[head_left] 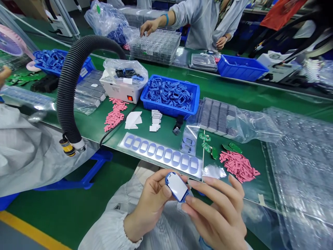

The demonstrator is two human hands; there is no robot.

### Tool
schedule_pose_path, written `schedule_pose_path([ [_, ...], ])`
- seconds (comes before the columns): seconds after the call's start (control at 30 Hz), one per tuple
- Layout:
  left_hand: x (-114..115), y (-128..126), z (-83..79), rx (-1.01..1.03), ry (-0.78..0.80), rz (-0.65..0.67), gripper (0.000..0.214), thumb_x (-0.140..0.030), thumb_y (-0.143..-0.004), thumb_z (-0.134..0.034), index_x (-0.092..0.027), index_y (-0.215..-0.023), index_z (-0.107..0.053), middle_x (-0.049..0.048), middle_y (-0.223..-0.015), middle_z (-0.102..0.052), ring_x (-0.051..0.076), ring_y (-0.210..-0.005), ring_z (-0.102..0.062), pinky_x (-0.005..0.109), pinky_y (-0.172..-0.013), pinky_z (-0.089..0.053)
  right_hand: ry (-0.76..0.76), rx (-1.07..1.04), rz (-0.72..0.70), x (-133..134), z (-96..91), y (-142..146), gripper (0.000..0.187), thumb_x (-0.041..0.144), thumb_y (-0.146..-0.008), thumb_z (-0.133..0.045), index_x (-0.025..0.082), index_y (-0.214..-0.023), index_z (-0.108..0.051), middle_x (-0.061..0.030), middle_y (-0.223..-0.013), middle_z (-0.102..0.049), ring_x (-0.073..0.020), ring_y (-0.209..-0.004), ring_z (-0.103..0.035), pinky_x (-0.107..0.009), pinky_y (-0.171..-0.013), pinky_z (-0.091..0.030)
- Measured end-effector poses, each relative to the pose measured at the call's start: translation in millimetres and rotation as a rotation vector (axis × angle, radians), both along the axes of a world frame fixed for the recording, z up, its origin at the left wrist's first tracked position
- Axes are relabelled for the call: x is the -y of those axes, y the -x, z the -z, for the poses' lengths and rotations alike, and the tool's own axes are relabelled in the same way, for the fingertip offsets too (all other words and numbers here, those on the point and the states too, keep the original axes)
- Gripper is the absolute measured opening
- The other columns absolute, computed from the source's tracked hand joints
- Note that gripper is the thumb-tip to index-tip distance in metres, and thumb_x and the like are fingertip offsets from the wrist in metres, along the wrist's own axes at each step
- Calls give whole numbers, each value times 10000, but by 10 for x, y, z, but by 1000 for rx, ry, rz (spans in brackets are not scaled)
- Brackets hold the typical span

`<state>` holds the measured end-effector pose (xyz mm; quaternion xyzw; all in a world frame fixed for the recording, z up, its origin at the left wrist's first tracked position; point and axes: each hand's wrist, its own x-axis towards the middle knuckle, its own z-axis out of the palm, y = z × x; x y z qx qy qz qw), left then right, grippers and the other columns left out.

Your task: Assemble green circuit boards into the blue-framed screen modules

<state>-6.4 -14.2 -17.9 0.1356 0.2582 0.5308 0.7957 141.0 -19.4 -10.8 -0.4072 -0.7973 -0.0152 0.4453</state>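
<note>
My left hand (151, 203) grips a small blue frame with a white pad (177, 186) on its face, thumb on the near edge. Fingertips of my right hand (217, 210) pinch the same piece from the right. Both hands hover over my lap, just below the front edge of the green bench (223, 92). Right above them lies a clear strip of oval blue-outlined stickers (161, 152).
A blue bin of blue frames (170, 93) stands mid-bench. Pink strips lie in piles at left (114, 114) and right (238, 165). A black corrugated hose (69, 83) arches at left. Clear blister trays (301, 166) fill the right. Another person (205, 21) works across the bench.
</note>
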Motion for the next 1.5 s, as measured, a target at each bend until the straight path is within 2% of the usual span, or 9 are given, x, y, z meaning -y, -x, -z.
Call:
schedule_pose_path([
  [0.57,26,-8,53,-86,37,40,364,-406,-604,-796,-210,-902,-721,33,-787,-760,131,-714,-695,177,-658,-514,43,-74,72,-35,-46,60,188,257,-884,-544,225,-719,-627,-9,-866,-703,-191,-950,-553,-452,-1004,-305],
  [0.7,55,-55,101,-102,130,32,343,-414,-627,-782,-199,-888,-725,26,-765,-736,109,-693,-663,165,-644,-506,84,-104,78,-32,-17,49,171,228,-878,-551,213,-728,-631,-22,-867,-710,-181,-913,-574,-433,-987,-323],
  [0.83,56,-102,131,-36,280,79,295,-401,-660,-764,-204,-877,-730,30,-882,-742,110,-759,-675,154,-652,-525,188,-252,-13,-41,38,-32,97,141,-850,-545,194,-870,-623,-39,-858,-689,-179,-849,-615,-408,-873,-443],
  [0.93,35,-75,153,-20,370,91,273,-366,-656,-770,-224,-887,-737,25,-919,-756,135,-796,-704,159,-657,-558,283,-381,19,-115,172,-235,130,97,-826,-555,197,-888,-610,-40,-839,-676,-174,-811,-628,-351,-734,-504],
  [1.03,18,12,178,-15,388,80,242,-326,-679,-755,-233,-902,-740,18,-928,-764,148,-818,-712,168,-659,-578,326,-291,310,-262,398,-638,29,201,-820,-603,208,-823,-631,-34,-821,-685,-178,-791,-632,-346,-728,-503],
  [1.1,18,76,191,-13,374,83,224,-308,-708,-732,-224,-916,-738,23,-937,-766,153,-831,-711,175,-665,-583,340,-203,551,-378,553,-984,141,331,-825,-596,200,-825,-651,-50,-829,-688,-197,-805,-625,-375,-763,-483],
  [1.17,28,123,196,-26,375,91,204,-284,-724,-721,-222,-917,-740,23,-937,-768,159,-841,-712,181,-672,-587,378,-160,643,-491,673,-1310,231,401,-823,-578,189,-824,-670,-77,-848,-685,-222,-814,-607,-391,-747,-460],
  [1.3,65,143,186,-63,406,96,178,-267,-736,-710,-234,-908,-743,14,-931,-770,163,-850,-715,190,-678,-593,479,-53,683,-693,794,-1668,349,509,-803,-553,196,-798,-707,-86,-820,-680,-232,-778,-571,-377,-700,-412],
  [1.5,87,128,173,-57,394,108,190,-291,-735,-710,-228,-913,-738,23,-940,-765,174,-862,-712,201,-684,-592,541,25,596,-910,881,-1672,459,617,-756,-540,199,-692,-718,-80,-718,-668,-227,-708,-554,-363,-646,-393],
])
